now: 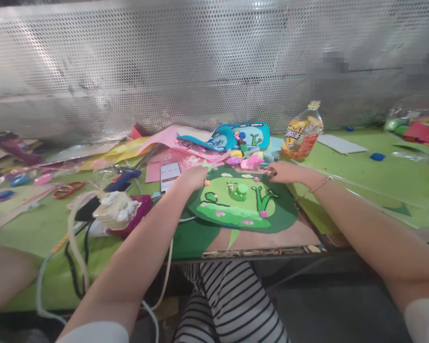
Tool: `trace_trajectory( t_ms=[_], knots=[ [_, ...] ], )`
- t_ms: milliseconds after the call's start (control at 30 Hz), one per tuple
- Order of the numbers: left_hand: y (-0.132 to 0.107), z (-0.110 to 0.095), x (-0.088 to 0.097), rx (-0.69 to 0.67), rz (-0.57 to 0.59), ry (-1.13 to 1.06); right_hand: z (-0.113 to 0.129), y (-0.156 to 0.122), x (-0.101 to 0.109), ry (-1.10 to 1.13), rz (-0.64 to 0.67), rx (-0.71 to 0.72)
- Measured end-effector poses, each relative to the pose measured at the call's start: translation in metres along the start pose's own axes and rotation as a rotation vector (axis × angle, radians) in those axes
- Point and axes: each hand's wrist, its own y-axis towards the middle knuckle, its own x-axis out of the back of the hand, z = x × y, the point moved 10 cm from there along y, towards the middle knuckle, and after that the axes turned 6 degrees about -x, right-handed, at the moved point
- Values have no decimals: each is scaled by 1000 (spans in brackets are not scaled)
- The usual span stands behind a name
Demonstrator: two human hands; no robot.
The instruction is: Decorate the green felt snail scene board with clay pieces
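Observation:
A green foam-sheet picture lies on the table in front of me, with a dark green border, a light green middle, raised clay-like stems, a round green figure and small pink and orange pieces. At its upper left edge is my left hand, closed, with the fingertips together on the border. My right hand has its fingers curled on the upper right edge. Just behind the picture lie a pink clay lump and a purple oval piece. A blue foam picture with similar decorations rests farther back.
An orange-labelled plastic bottle stands right of the pictures. Left of my left forearm are a phone, red-handled scissors, a blue glue gun and a power strip with cables. A perforated metal panel rises behind. Another person's arm shows at left.

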Motion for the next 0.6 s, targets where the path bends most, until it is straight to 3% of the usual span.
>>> trace_trajectory(
  t_ms=[267, 600],
  knots=[
    [1, 4, 6, 22, -71, 57, -7, 1, -5, 70, 66, -94],
    [-19, -9, 47, 72, -288, 82, -12, 6, -3, 67, 24, -100]
  ],
)
